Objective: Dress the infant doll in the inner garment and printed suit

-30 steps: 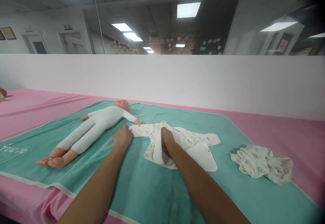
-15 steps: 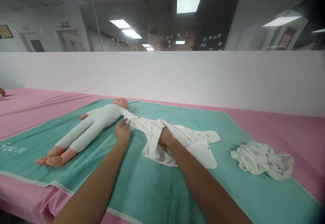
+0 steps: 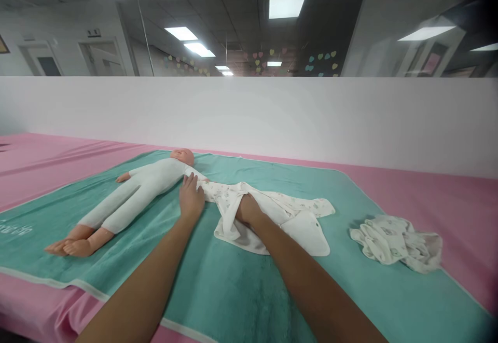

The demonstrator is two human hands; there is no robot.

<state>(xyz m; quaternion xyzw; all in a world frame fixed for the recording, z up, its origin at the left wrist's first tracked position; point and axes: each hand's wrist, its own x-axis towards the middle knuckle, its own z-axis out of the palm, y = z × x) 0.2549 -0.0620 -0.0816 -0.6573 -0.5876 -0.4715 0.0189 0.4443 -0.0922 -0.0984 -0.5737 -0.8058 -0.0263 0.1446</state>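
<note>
A baby doll [image 3: 140,190] in a white bodysuit lies on its back on a teal towel [image 3: 233,286], head toward the wall. A white printed baby garment [image 3: 280,213] is spread beside it, one sleeve reaching to the doll's near arm. My left hand [image 3: 190,196] rests at that arm, fingers curled over the sleeve end where it meets the doll's hand. My right hand [image 3: 246,210] is pushed inside the garment's opening, and the cloth hides its fingers.
A second crumpled white printed cloth [image 3: 397,242] lies on the towel at the right. The towel covers a pink sheet [image 3: 428,192]. A low white partition wall [image 3: 272,120] runs along the back.
My left hand has carried the sleeve end left and away from me, up to the doll's arm. My right hand has slid slightly left inside the garment, which shifted with it.
</note>
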